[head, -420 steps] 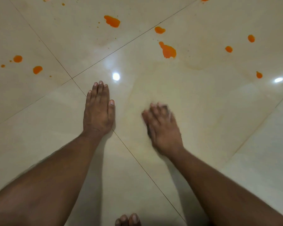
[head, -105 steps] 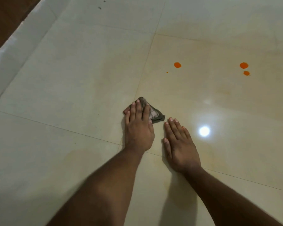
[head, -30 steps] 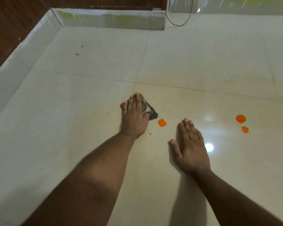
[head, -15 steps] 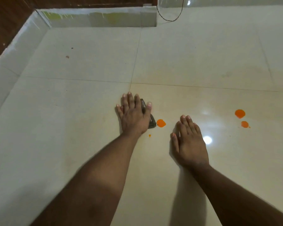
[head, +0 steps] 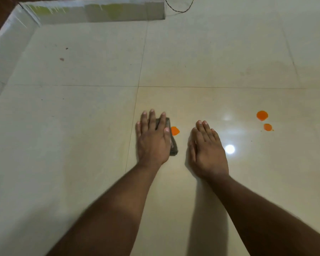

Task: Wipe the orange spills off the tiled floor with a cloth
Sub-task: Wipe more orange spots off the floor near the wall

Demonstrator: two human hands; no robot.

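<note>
Nearly done, by my reckoning: of the tiled floor (head: 81, 126) I can see from here, only three orange marks are left, and what lies outside my view I cannot speak for. My left hand (head: 152, 137) lies flat on the cloth (head: 173, 145), fingers straight and spread, pressing it to the tile rather than gripping it. My right hand (head: 208, 150) rests flat on the bare floor just beside it, fingers straight and close together, holding nothing, and I judge it is only propping me up. The cloth is a dark grey, crumpled wad, mostly hidden under my palm; only a strip shows along the thumb side and a corner by my index finger. The nearest spill (head: 175, 131) sits right against that exposed edge, between my two hands, a small bright orange blob that looks wet and unsmeared. Well apart to the right lie the larger spot (head: 262, 115) and, just beside it, the smaller spot (head: 267, 127), with a speck or two near them. So what remains, I think, is a short sideways push over the near blob, then a reach across for the pair.
</note>
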